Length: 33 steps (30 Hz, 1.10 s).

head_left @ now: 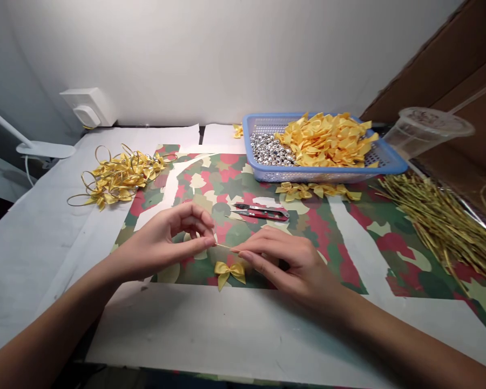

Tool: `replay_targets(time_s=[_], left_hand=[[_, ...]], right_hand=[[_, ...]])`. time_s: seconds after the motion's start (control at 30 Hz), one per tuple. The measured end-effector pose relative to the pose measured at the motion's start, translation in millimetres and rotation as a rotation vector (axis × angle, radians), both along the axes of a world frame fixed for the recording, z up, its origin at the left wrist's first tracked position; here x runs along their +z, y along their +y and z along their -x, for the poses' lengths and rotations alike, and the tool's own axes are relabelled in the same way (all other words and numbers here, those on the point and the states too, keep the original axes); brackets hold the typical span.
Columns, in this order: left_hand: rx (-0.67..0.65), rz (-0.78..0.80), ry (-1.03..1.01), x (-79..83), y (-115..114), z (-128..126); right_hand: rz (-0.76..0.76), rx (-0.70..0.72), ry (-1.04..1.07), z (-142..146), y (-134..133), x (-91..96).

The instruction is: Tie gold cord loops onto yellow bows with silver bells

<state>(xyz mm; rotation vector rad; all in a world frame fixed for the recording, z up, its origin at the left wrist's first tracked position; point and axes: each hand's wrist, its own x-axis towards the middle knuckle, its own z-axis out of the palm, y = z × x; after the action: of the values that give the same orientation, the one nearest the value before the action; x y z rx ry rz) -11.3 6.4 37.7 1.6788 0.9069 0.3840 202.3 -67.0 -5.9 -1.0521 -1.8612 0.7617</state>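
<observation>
Pinching in narrow, we're holding a light, stiff gold strand (225,246) by its thin ends, fingertips of the left hand (164,243) and right hand (285,267) closed, just beside a soft satin bow (230,273).

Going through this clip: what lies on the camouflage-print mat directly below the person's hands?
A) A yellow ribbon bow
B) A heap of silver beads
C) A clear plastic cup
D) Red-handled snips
A. The yellow ribbon bow lies on the camouflage-print mat just below the thin gold strand pinched between the left hand and the right hand.
</observation>
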Motion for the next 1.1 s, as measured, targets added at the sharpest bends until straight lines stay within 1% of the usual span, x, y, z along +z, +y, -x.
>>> replay_targets(time_s=[0.13,0.27,0.4,0.53,0.7,0.83,0.97,1.1], left_hand=[[0.073,0.044,-0.021,-0.1,2.2,-0.2],[0.145,0.04,-0.046,0.4,5.0,0.8],[0.244,0.02,-0.056,1.9,7.6,1.0],[0.344,-0.021,-0.051,2.3,9.4,2.9],[0.411,-0.018,-0.035,2.0,11.1,5.1],[0.425,-0.011,-0.025,4.6,11.3,4.4],[0.427,0.025,-0.018,7.1,11.3,4.0],[0.434,0.02,0.014,7.5,12.5,4.2]], right_hand=[[0.041,-0.093,0.102,-0.4,-0.3,3.8],[0.065,-0.197,0.145,-1.4,0.1,7.1],[0.126,-0.241,0.175,-2.6,0.4,7.8],[0.184,-0.237,0.207,-4.0,0.6,6.3],[0.279,-0.222,0.214,-5.5,0.1,5.2],[0.345,-0.2,0.268,-5.0,-0.1,7.3],[0.369,-0.151,0.331,-4.4,0.4,9.8],[0.404,-0.109,0.345,-4.8,0.0,9.9]])
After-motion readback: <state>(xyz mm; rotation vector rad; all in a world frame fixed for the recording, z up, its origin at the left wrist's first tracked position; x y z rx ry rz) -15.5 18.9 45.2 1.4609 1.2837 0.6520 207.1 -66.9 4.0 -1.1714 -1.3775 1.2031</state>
